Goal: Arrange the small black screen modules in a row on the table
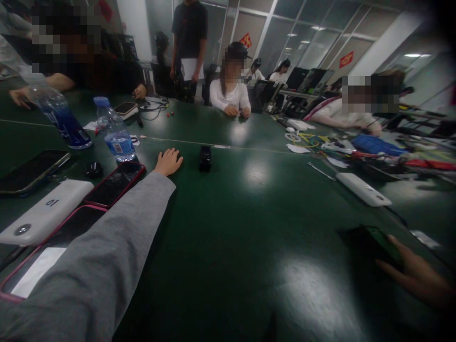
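Note:
My left hand (pixel 169 161) lies palm down on the dark green table (pixel 231 228), fingers spread, with nothing in it. To its right stands a small black box-shaped device (pixel 205 159), apart from the fingers. A clear plastic water bottle (pixel 116 133) and a red-edged phone (pixel 116 184) are just left of that hand. At the right edge, my right hand (pixel 416 270) is blurred, its thumb and fingers around a dark, flat object (pixel 374 244) low over the table. What kind of object it is, I cannot make out.
At left are a blue-labelled bottle (pixel 64 118), a dark phone (pixel 33 171), a white power bank (pixel 46 209) and a pink-edged phone (pixel 76 223). Right side: another white power bank (pixel 363 189), a wrench (pixel 320 171) and tangled cables (pixel 320 140). Several people sit or stand beyond.

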